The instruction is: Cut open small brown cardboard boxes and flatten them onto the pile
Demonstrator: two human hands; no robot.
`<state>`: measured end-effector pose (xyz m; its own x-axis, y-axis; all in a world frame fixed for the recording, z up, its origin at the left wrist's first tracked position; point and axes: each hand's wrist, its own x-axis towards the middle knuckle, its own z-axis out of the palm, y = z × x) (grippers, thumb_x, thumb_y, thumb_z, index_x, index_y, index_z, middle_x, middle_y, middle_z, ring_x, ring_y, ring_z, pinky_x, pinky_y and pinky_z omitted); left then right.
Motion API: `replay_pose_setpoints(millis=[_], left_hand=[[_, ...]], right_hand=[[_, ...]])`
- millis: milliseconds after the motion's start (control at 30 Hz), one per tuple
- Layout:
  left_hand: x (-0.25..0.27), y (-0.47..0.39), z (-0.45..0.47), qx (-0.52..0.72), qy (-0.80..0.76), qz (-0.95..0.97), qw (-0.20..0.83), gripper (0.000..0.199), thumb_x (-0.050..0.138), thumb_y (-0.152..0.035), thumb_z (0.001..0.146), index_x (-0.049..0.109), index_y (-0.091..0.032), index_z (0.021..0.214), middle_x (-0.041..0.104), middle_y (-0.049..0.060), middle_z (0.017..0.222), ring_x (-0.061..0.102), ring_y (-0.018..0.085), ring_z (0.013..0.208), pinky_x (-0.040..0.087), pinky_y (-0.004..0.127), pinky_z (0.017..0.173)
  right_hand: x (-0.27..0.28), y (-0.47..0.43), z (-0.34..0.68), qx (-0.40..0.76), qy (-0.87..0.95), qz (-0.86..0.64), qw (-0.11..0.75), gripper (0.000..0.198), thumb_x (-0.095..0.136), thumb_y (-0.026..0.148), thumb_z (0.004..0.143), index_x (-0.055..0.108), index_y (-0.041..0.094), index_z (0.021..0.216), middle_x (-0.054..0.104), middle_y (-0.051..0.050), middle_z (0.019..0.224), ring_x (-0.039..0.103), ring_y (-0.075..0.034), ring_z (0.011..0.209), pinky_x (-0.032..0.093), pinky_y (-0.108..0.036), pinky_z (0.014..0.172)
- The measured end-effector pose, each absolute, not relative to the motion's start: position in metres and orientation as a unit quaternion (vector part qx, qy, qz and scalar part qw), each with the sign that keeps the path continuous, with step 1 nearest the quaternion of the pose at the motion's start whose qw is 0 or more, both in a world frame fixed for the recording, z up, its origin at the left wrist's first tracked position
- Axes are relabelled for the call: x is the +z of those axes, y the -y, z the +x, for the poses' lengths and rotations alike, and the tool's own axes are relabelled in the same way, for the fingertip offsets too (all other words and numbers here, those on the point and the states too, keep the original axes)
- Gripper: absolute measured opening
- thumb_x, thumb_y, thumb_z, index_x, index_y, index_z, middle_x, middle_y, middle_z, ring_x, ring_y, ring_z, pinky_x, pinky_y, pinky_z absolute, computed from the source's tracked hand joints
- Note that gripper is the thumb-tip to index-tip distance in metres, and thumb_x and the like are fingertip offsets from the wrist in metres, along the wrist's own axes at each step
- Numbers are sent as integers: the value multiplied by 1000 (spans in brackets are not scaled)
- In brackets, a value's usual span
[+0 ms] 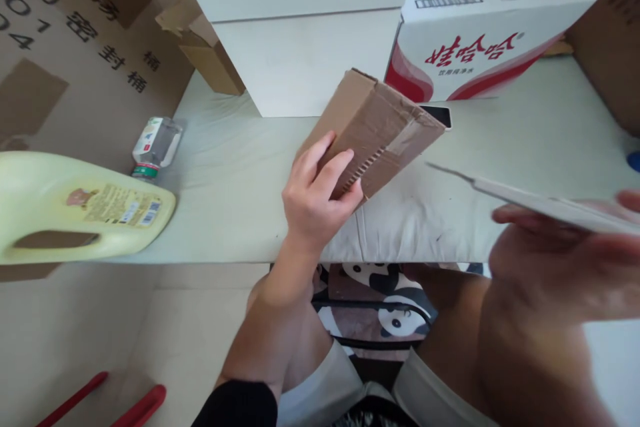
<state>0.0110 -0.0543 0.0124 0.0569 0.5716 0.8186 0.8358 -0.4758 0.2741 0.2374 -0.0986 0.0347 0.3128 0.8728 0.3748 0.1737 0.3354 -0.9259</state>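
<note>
My left hand is closed on the near left side of a small brown cardboard box, thumb and fingers spread over its faces. The box stands tilted on the pale tabletop, with a strip of tape and a torn, ridged line along its side. My right hand, blurred, is closed around a knife with a pale handle. Its thin blade points left toward the box, apart from it. Behind the box's right corner a dark, white-edged flat object partly shows.
White boxes and a red-and-white carton stand at the back. On the left are a yellow jug, a clear bottle, a small open carton and a large cardboard box. The table's front edge runs above my legs.
</note>
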Motion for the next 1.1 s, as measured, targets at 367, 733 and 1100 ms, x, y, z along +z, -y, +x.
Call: replay_pose_setpoints(millis=[367, 733, 1100], left_hand=[[7, 51, 7, -526, 515, -668, 111, 34, 70, -32, 81, 69, -22, 114, 69, 11, 133, 68, 28, 122, 56, 47, 106], [3, 58, 11, -527, 485, -690, 101, 38, 74, -34, 82, 67, -22, 118, 68, 12, 135, 69, 28, 121, 57, 46, 104], [-1, 58, 15, -546, 495, -662, 136, 34, 76, -34, 82, 69, -22, 114, 72, 13, 130, 72, 26, 116, 61, 43, 99]], right_hand=[[21, 92, 215, 42, 591, -491, 638, 26, 62, 49, 96, 73, 29, 109, 76, -4, 87, 76, -24, 76, 60, -41, 64], [18, 91, 208, -3, 654, -434, 619, 41, 71, 20, 89, 71, 33, 128, 79, -6, 106, 77, -25, 85, 64, -42, 68], [7, 91, 185, -50, 681, -396, 615, 45, 67, 18, 87, 63, 27, 131, 79, -7, 102, 77, -24, 81, 64, -35, 62]])
